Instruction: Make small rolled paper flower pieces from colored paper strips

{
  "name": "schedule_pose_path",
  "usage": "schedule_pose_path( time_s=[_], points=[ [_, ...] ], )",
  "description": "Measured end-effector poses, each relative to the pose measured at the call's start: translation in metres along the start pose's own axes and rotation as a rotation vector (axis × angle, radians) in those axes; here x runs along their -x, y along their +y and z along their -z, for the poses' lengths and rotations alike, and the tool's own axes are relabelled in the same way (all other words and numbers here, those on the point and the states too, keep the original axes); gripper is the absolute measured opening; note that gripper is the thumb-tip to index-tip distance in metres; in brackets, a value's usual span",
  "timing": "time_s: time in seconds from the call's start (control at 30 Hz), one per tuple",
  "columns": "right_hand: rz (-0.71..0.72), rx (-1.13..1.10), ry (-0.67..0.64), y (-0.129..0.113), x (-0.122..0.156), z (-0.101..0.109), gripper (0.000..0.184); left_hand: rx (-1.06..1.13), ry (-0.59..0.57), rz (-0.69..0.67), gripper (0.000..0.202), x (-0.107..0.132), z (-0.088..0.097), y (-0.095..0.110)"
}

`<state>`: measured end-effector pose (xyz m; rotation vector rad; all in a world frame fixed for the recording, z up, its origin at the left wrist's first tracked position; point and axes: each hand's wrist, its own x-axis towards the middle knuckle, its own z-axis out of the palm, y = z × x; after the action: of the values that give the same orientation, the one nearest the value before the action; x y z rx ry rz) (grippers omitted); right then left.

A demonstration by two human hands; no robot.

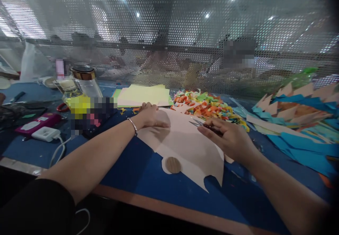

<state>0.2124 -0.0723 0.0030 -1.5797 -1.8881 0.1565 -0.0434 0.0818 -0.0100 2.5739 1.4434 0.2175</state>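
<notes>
A pale pink paper sheet (pixel 185 146) with cut-out edges lies on the blue table (pixel 137 171). My left hand (pixel 150 116) presses on its far left corner, fingers curled with the forefinger stretched flat. My right hand (pixel 227 138) is closed around small scissors (pixel 197 123), whose blades point left over the sheet. A round wooden disc (pixel 173 164) rests on the sheet near its front edge.
A heap of coloured paper scraps (pixel 209 106) and a stack of yellow sheets (pixel 144 95) lie behind. Blue and tan paper pieces (pixel 299 122) fill the right. A glass jar (pixel 86 81), phone and charger (pixel 45 133) sit left. A perforated screen stands at the back.
</notes>
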Motion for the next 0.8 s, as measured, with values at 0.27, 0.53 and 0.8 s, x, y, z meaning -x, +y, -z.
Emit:
schedule_pose_path(
  time_s=[0.27,0.53,0.8],
  points=[
    [-0.008,-0.008,-0.041,-0.0033,-0.001,0.0009,0.056,-0.128,-0.008,0.104,0.12,0.0006,0.0058,0.0041],
    [-0.029,-0.046,-0.038,-0.004,0.0011,-0.002,0.05,-0.014,-0.042,0.129,0.102,-0.0001,0.0093,0.0049],
    [-0.039,-0.062,-0.1,-0.0043,0.004,-0.005,0.048,0.269,-0.001,-0.001,0.067,0.0029,0.0042,0.0023]
  ],
)
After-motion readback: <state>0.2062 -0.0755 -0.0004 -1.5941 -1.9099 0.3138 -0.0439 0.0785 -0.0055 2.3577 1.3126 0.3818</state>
